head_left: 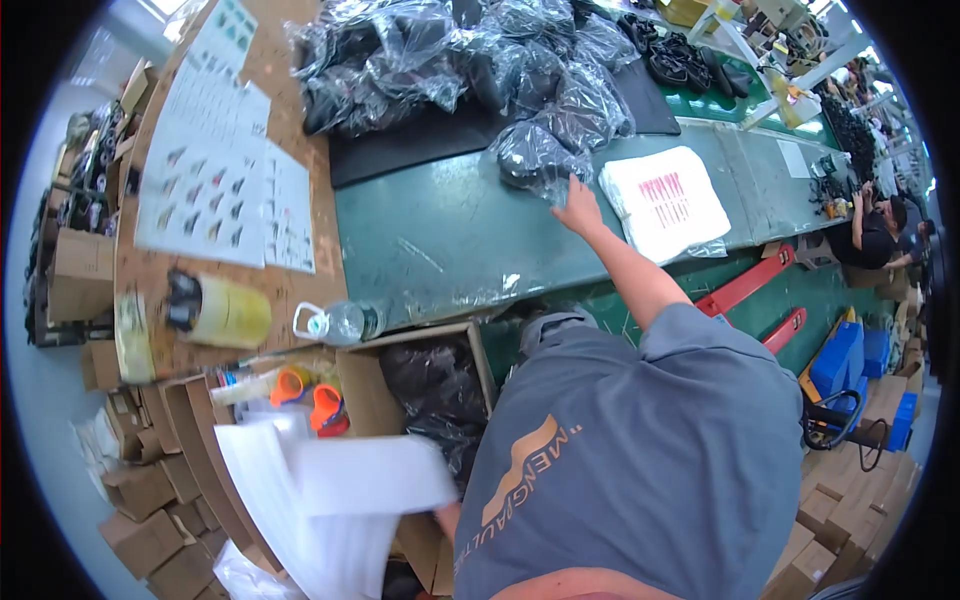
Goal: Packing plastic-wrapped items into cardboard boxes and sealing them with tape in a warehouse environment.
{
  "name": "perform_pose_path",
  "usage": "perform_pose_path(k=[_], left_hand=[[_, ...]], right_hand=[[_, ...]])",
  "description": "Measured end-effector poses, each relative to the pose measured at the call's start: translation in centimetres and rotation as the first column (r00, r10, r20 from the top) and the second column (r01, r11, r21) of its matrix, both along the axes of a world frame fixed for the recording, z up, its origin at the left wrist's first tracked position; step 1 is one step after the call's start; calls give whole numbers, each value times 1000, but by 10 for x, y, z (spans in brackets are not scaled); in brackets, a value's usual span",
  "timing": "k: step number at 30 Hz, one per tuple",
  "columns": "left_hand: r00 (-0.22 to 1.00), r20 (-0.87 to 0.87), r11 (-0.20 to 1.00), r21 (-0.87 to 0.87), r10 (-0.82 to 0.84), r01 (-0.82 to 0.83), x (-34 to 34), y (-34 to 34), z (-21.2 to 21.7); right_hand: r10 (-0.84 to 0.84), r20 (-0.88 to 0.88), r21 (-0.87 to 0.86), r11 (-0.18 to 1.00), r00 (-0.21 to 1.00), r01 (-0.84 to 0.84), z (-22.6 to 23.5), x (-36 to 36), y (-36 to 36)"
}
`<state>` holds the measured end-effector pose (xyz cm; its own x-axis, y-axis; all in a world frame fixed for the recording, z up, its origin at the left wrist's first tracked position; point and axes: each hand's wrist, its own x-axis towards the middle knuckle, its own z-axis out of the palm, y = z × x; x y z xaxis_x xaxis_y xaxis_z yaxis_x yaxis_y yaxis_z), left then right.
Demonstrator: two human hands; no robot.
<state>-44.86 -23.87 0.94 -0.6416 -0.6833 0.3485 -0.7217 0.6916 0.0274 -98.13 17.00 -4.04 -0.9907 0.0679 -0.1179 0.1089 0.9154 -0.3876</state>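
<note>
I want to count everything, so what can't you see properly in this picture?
- Left hand: hidden behind the blurred white paper, head view.
- Cardboard box contents: dark, under crinkled plastic.
- Items in the plastic bag by the right hand: glare hides them.
- Far worker: too small.

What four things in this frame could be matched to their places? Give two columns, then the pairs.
Things:
1. right hand
2. left hand
3. water bottle
4. tape roll

Places:
A. lying at the near edge of the green table
B. on the brown board, below the printed sheets
C. on a clear bag of dark parts
D. low down, at a white sheet

Pairs: 1-C, 2-D, 3-A, 4-B
</note>
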Motion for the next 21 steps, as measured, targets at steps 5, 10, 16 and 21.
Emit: perform_pose_path(k=[5, 10, 16, 21], left_hand=[[951, 220, 668, 744, -218, -19, -81, 71, -60], [971, -221, 583, 802, 86, 131, -291, 138, 77], [996, -85, 515, 853, -22, 85, -462, 199, -35], [865, 497, 673, 619, 66, -406, -517, 220, -63]], right_hand=[[-9, 97, 365, 931, 995, -27, -14, -112, 1], [153, 251, -118, 985, 956, -126, -34, -95, -31], [490, 105, -100, 871, 865, -481, 66, -210, 19], [810, -60, 733, 433, 584, -525, 1, -367, 157]])
